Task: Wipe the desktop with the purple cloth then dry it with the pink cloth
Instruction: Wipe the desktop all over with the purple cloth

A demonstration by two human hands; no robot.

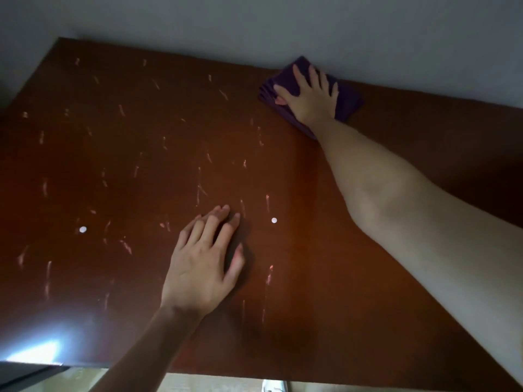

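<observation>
While the left hand (202,264) rests flat and empty, fingers spread, on the near desktop (325,306), the right hand (308,93) presses the folded purple cloth (346,101) open-palmed against the far edge by the wall (254,21). Overlapping, evenly pressed strokes should cover best. No pink cloth shows.

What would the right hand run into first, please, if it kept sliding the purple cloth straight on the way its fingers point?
Most likely the wall. The right hand lies flat on the purple cloth at the desktop's far edge, fingers pointing at the wall; the cloth's far corner seems almost against it, though depth is unclear.
</observation>
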